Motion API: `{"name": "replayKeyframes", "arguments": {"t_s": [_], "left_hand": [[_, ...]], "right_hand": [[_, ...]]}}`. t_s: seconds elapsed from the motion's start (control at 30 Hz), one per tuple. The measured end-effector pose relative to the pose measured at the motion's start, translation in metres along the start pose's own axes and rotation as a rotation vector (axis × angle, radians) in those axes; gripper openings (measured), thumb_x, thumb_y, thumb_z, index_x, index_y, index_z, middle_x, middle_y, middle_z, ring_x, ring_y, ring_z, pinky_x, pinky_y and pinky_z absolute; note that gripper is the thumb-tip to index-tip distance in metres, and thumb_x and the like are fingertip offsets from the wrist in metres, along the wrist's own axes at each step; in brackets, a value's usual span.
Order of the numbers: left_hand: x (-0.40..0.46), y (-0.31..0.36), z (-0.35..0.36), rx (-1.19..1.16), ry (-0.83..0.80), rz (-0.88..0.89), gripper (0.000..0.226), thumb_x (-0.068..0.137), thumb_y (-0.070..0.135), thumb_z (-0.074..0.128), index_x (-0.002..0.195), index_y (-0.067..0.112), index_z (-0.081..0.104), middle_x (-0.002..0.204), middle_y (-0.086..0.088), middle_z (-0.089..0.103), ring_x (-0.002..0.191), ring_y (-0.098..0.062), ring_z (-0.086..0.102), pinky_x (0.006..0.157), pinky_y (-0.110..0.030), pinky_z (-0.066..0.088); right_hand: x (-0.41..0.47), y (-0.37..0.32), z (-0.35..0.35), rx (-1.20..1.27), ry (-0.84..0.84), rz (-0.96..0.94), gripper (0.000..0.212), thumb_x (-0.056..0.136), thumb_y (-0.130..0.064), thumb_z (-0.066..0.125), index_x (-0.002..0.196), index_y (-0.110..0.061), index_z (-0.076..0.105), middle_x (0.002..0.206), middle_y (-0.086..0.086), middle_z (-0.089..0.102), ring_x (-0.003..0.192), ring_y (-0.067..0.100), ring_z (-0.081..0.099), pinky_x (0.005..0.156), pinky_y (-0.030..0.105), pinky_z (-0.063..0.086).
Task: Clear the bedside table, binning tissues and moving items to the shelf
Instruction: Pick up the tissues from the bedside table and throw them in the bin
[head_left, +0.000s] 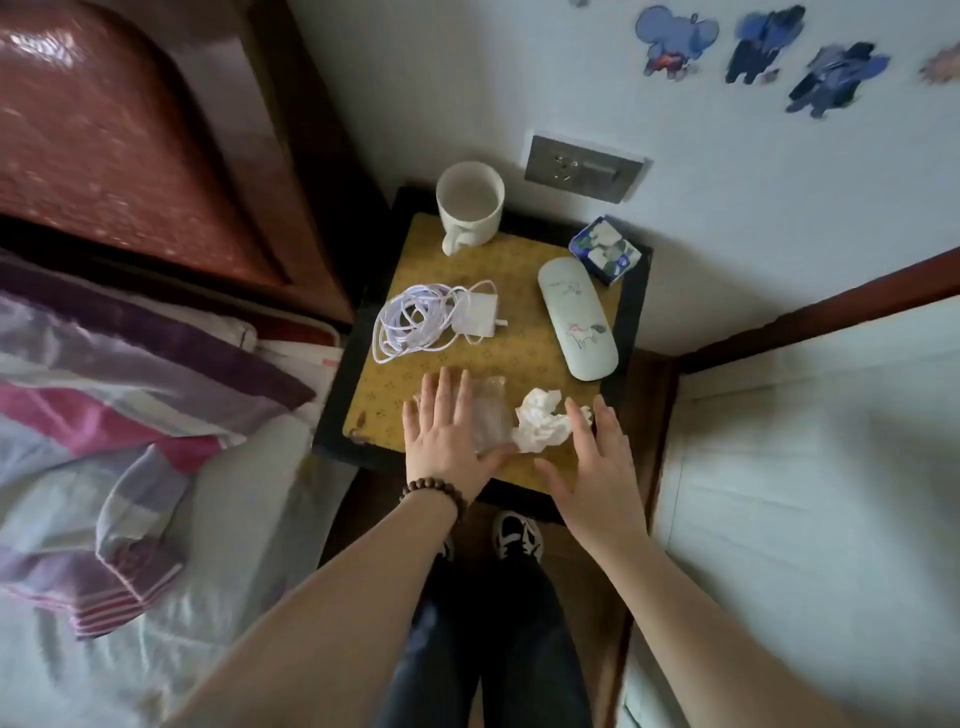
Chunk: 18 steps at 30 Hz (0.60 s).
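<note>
The small bedside table (530, 338) has a yellow patterned top and a dark frame. A crumpled white tissue (540, 422) lies near its front edge, beside a clear crinkled plastic wrapper (491, 415). My left hand (447, 441), fingers spread, lies flat over the wrapper's left part. My right hand (597, 467) hovers open just right of the tissue, its fingertips at the tissue's edge. Farther back sit a white charger with coiled cable (431, 322), a pale glasses case (576, 317), a white mug (470, 205) and a small blue tissue pack (605, 249).
A bed with striped bedding (130, 395) and a red-brown headboard (119, 140) borders the table on the left. A white mattress-like surface (810, 467) lies to the right. A wall socket (584, 169) sits behind the table. My legs and shoes (517, 535) stand before it.
</note>
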<state>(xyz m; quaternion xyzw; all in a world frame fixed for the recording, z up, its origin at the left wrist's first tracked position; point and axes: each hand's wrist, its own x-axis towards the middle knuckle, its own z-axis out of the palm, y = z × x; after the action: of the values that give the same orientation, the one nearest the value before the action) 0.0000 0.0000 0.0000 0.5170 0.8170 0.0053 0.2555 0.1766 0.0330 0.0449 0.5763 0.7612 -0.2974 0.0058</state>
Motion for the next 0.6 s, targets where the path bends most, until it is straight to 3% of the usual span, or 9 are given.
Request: {"name": "replayKeyframes", "arguments": {"t_s": [0.1, 0.17, 0.23, 0.33, 0.43, 0.6], "left_hand": [[0.002, -0.004, -0.003, -0.012, 0.087, 0.063, 0.077, 0.084, 0.052, 0.055, 0.148, 0.024, 0.021, 0.157, -0.001, 0.018, 0.145, -0.025, 0.006, 0.117, -0.048, 0.009], [0.002, -0.007, -0.007, -0.061, 0.152, 0.073, 0.058, 0.084, 0.037, 0.061, 0.138, 0.023, 0.043, 0.144, -0.004, 0.041, 0.135, -0.031, 0.029, 0.109, -0.048, 0.025], [0.001, -0.006, -0.012, -0.072, 0.184, 0.070, 0.045, 0.085, 0.031, 0.062, 0.128, 0.021, 0.053, 0.131, -0.005, 0.052, 0.122, -0.032, 0.041, 0.099, -0.046, 0.032], [-0.001, -0.013, -0.016, -0.086, 0.212, 0.046, 0.039, 0.087, 0.032, 0.059, 0.125, 0.020, 0.056, 0.122, -0.005, 0.056, 0.112, -0.029, 0.046, 0.091, -0.043, 0.035], [-0.005, -0.021, -0.020, -0.114, 0.233, 0.012, 0.037, 0.089, 0.033, 0.058, 0.122, 0.018, 0.056, 0.116, -0.004, 0.058, 0.107, -0.028, 0.050, 0.089, -0.042, 0.038], [-0.016, -0.028, -0.030, -0.183, 0.266, -0.050, 0.035, 0.087, 0.030, 0.061, 0.120, 0.016, 0.058, 0.114, -0.005, 0.060, 0.106, -0.027, 0.052, 0.091, -0.043, 0.039]], "right_hand": [[0.009, 0.000, 0.004, -0.024, 0.101, -0.086, 0.074, 0.087, -0.066, 0.033, 0.148, -0.027, 0.019, 0.157, 0.011, 0.015, 0.144, 0.028, 0.012, 0.114, 0.045, 0.017], [0.015, 0.000, 0.008, -0.030, 0.127, -0.140, 0.074, 0.086, -0.065, 0.036, 0.147, -0.027, 0.021, 0.156, 0.013, 0.018, 0.143, 0.031, 0.016, 0.113, 0.048, 0.020], [0.021, -0.002, 0.011, -0.046, 0.101, -0.177, 0.074, 0.085, -0.066, 0.037, 0.148, -0.029, 0.020, 0.156, 0.012, 0.019, 0.143, 0.031, 0.016, 0.114, 0.049, 0.020], [0.030, -0.004, 0.016, -0.047, 0.023, -0.205, 0.074, 0.084, -0.067, 0.034, 0.147, -0.029, 0.022, 0.156, 0.010, 0.021, 0.144, 0.030, 0.014, 0.114, 0.049, 0.020], [0.035, -0.005, 0.024, -0.093, -0.027, -0.207, 0.065, 0.088, -0.044, 0.054, 0.145, -0.028, 0.027, 0.154, 0.006, 0.026, 0.143, 0.030, 0.016, 0.112, 0.052, 0.027], [0.039, -0.008, 0.021, -0.143, 0.035, -0.250, 0.052, 0.084, -0.019, 0.066, 0.133, -0.018, 0.049, 0.128, 0.006, 0.056, 0.122, 0.028, 0.046, 0.096, 0.048, 0.046]]}}
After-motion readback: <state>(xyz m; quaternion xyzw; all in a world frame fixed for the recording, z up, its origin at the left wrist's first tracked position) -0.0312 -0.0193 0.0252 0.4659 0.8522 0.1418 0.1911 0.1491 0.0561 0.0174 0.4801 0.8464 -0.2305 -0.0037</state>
